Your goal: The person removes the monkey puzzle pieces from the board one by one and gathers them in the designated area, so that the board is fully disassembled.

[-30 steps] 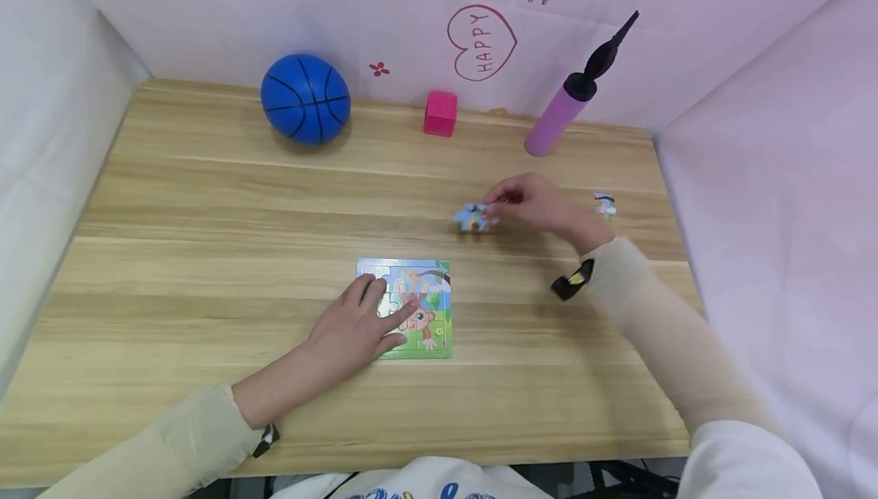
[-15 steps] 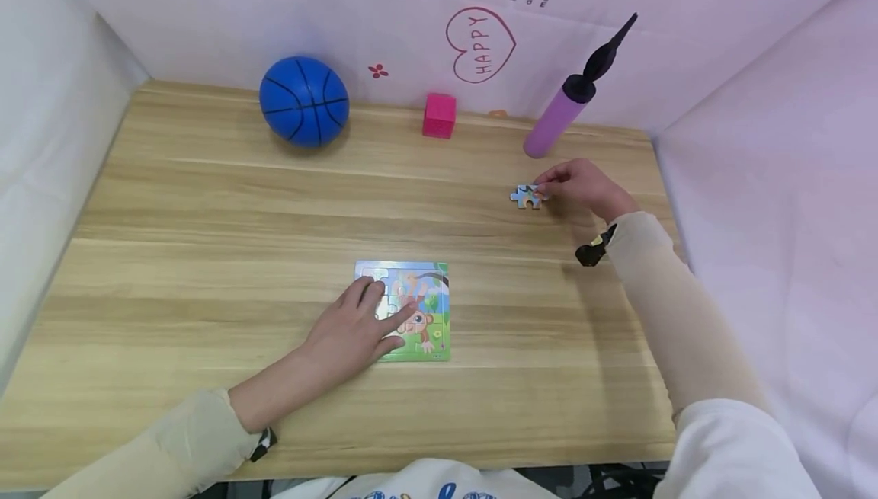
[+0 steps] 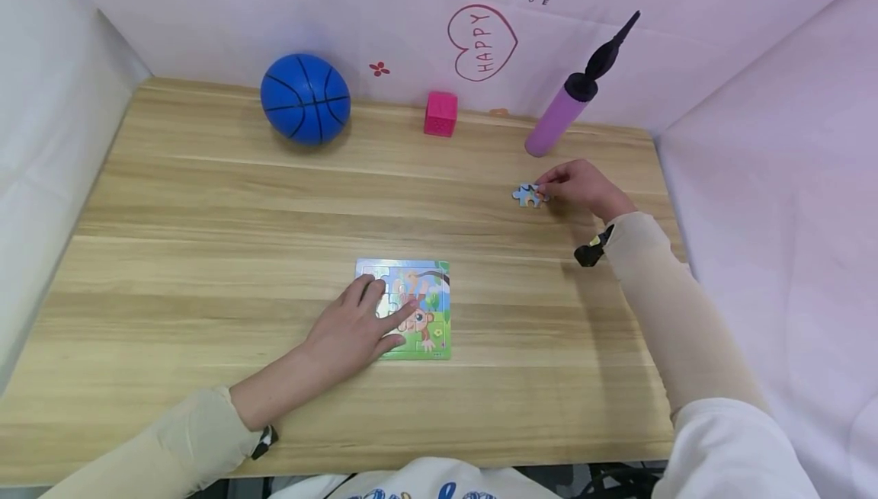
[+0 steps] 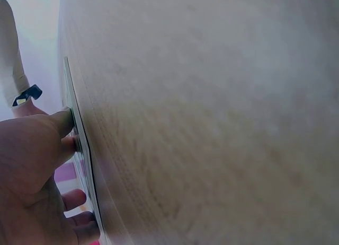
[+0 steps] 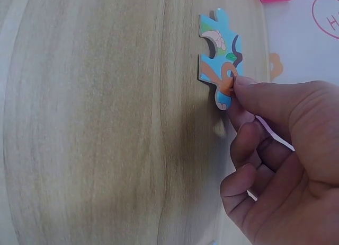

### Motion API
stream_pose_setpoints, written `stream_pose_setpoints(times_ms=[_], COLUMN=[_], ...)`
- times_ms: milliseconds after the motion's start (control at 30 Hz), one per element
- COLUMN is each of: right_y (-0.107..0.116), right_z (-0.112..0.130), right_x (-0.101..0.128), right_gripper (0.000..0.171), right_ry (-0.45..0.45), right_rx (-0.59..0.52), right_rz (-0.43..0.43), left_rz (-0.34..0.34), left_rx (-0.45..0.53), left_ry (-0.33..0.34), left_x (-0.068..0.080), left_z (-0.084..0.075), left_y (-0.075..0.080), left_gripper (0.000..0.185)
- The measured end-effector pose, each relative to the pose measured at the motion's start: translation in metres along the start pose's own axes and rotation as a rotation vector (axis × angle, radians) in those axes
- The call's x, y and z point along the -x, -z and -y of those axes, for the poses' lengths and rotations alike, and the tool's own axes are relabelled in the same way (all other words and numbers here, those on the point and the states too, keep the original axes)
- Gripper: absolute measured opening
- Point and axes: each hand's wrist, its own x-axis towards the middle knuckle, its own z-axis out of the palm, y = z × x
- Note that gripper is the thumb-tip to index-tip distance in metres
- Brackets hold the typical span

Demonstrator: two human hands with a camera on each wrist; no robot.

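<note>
Far right on the wooden table (image 3: 206,202), the right hand (image 3: 583,187) pinches a thin, stiff blue cardboard jigsaw piece (image 5: 220,59) by one edge tab; it looks light and easily bent, while the left hand (image 3: 353,327) lies flat on the monkey-picture puzzle board (image 3: 432,324)

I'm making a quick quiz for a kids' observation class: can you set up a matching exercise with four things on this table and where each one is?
Things:
1. basketball
2. pink cube
3. puzzle piece
4. puzzle board

Places:
A. under the left hand, near the table's front edge
B. pinched by the right hand
C. far left, by the back wall
D. by the back wall, below the HAPPY heart

Pairs: 1-C, 2-D, 3-B, 4-A
</note>
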Motion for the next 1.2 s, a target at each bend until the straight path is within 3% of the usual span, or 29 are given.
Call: stream_pose_setpoints(times_ms=[367,600,967,1200], right_y=[-0.003,-0.016,-0.05,-0.087], right_z=[0.007,0.038,0.091,0.126], right_x=[0.004,0.008,0.014,0.031], right_gripper=[0.034,0.035,0.03,0.025], right_ry=[0.023,0.075,0.25,0.409], right_rx=[-0.015,-0.007,-0.002,0.066], right_rz=[-0.035,-0.022,0.098,0.229], left_rz=[0.01,0.005,0.002,-0.022], left_rx=[-0.001,0.026,0.033,0.039], left_ry=[-0.001,-0.002,-0.006,-0.016], left_x=[-0.001,-0.001,0.001,0.007], left_z=[0.0,0.0,0.001,0.002], left_y=[0.001,0.001,0.003,0.01], left_gripper=[0.051,0.053,0.058,0.062])
